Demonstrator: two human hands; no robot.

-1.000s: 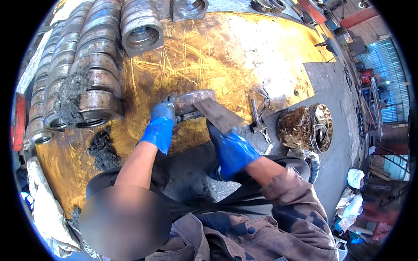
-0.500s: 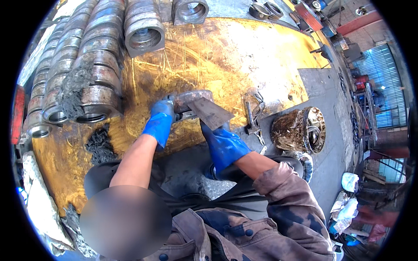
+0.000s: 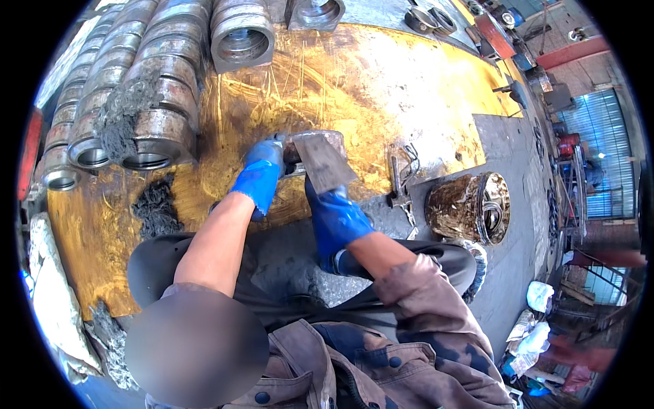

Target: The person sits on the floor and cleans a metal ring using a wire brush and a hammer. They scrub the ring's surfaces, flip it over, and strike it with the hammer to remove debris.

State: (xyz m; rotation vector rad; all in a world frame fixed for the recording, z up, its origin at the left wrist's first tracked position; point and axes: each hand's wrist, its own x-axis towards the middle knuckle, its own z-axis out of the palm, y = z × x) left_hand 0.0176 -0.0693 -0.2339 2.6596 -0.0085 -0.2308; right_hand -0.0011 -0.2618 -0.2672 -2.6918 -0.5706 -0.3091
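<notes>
Workpiece, a short rounded metal body (image 3: 332, 139) with brownish worn top, sits low over the yellow sheet (image 3: 286, 88), mid-scene, just beyond the knees. Left hand (image 3: 262, 165), in a blue glove, is curled at its left end, touching; fingertips merge with the dark edge, so whether it pinches cannot be told. Right hand (image 3: 335, 215), also blue-gloved, is clenched on the near end of a flat grey-brown plate (image 3: 322, 163), thumb side up, remaining fingers hidden underneath. Plate slants from near right to far left and overlaps the workpiece in view; contact between the two cannot be confirmed.

Right of the hands: T-shaped metal tool (image 3: 398, 180) at the sheet's near right edge; beyond it, a stained bucket (image 3: 453, 204) lying tilted, mouth to the right, ring-like items inside.

Left of the hands: dark fibrous heap (image 3: 157, 204) on the sheet. Farther left, rows of metal cylinders (image 3: 163, 133) laid end to end, open ends facing near, with a grey fibrous clump (image 3: 119, 136) draped over two rows. Far side: separate cylinder row (image 3: 242, 46), and right of it a square-based ring block (image 3: 317, 15). Near left: whitish sheeting (image 3: 54, 300). Near right: pale plastic bags (image 3: 538, 298) on the floor
</notes>
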